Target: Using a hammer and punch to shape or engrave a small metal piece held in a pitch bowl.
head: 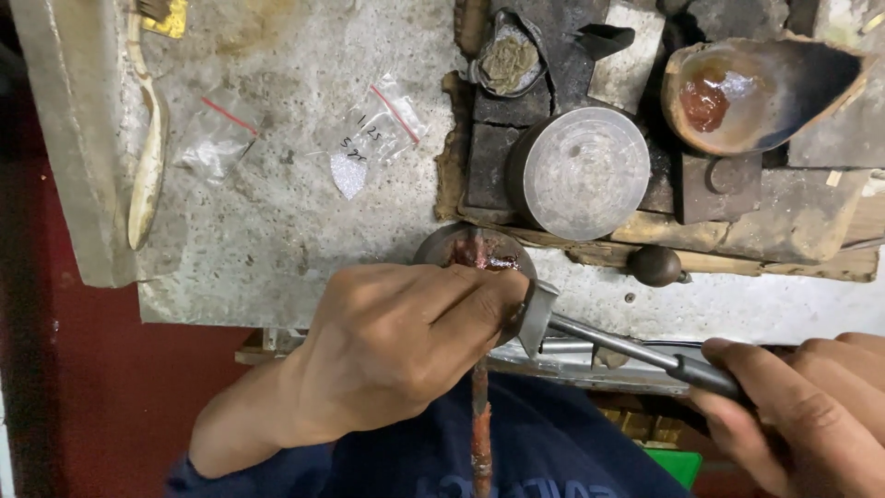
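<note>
Two hands work: left hand (pixel 406 341) curls closed over a reddish stick (pixel 480 424) beneath its fingers; right hand (pixel 802 410) grips a small steel hammer (pixel 537 316), head touching the left fingertips.

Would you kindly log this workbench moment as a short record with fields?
Left hand: left hand closed on a thin reddish stick, pressed at a small round dish
Right hand: right hand grips the dark handle of a small hammer, its head by the left fingers
Bench: rough grey slab
Nearby: round metal block; broken bowl with red residue; clear plastic bags
</note>
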